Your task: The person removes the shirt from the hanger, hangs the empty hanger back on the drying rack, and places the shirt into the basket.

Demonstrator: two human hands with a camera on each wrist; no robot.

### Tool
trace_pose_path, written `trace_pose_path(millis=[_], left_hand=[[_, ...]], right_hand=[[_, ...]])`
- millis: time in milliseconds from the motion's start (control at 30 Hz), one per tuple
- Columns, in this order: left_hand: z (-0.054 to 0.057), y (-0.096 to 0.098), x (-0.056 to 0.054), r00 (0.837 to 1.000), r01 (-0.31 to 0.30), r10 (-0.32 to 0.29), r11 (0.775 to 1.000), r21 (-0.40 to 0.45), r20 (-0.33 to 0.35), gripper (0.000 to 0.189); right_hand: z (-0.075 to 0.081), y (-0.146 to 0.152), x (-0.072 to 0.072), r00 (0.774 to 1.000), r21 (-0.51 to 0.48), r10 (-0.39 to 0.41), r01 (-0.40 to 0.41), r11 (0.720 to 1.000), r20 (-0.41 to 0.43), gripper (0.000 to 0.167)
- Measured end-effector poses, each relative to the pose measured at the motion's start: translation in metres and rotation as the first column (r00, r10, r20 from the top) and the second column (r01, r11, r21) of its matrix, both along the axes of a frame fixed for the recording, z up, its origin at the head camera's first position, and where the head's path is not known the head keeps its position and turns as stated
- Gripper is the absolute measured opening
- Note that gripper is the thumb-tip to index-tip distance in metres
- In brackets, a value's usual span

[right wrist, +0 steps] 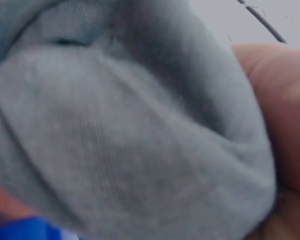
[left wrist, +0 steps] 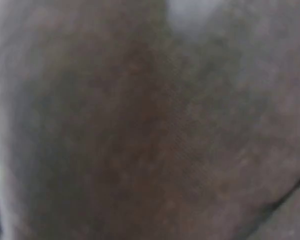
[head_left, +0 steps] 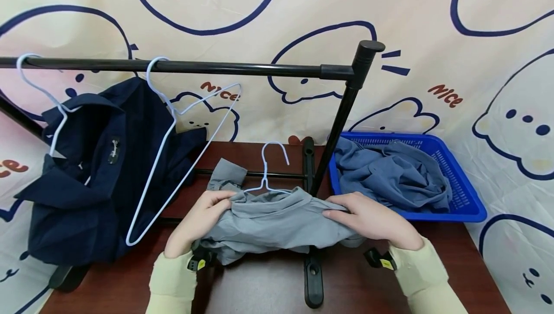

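Observation:
A grey collared shirt (head_left: 268,227) is held up in front of the rack's base, a light blue hanger (head_left: 265,165) inside it with the hook standing out above the collar. My left hand (head_left: 201,218) pinches the cloth at the left shoulder. At the opposite shoulder, my right hand (head_left: 368,218) grips the fabric between thumb and fingers. Folded grey cloth (right wrist: 140,140) fills most of the right wrist view, beside part of that hand. The left wrist view is blurred by cloth (left wrist: 140,125) pressed close to the lens.
Above runs a black rail (head_left: 242,68) bearing a navy jacket (head_left: 99,174) on a hanger and a bare light blue hanger (head_left: 162,150). A black post (head_left: 339,126) rises at the right. Behind my right hand stands a blue basket (head_left: 469,208) with blue-grey clothing (head_left: 394,174) inside.

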State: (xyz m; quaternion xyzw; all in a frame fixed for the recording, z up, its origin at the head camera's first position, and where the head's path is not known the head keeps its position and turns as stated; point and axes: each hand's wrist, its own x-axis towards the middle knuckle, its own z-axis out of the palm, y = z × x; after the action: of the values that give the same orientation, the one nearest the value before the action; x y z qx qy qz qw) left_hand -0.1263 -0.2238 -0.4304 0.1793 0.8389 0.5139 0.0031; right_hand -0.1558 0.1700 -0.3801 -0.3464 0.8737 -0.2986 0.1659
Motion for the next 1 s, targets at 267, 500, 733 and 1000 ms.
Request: trace_pose_path(millis=[267, 500, 733, 1000], left_hand=[[0.026, 0.036, 0.011, 1.000, 0.023, -0.023, 1.000, 0.007, -0.014, 0.039], [0.049, 0.066, 0.022, 0.996, 0.068, -0.067, 0.998, 0.016, -0.062, 0.042], [0.082, 0.083, 0.045, 0.992, 0.109, -0.107, 0.994, 0.022, -0.073, 0.038], [0.087, 0.069, 0.046, 0.994, 0.049, -0.054, 0.997, -0.053, -0.090, 0.029]], right_hand=[[0.018, 0.040, 0.009, 1.000, -0.063, -0.005, 0.006, 0.998, 0.025, 0.018], [0.037, 0.073, 0.022, 0.999, -0.068, -0.027, 0.030, 0.997, 0.044, 0.016], [0.060, 0.094, 0.040, 0.998, -0.127, -0.008, 0.000, 0.992, -0.062, 0.033], [0.049, 0.083, 0.040, 0.999, -0.183, 0.022, -0.017, 0.983, 0.026, 0.028]])
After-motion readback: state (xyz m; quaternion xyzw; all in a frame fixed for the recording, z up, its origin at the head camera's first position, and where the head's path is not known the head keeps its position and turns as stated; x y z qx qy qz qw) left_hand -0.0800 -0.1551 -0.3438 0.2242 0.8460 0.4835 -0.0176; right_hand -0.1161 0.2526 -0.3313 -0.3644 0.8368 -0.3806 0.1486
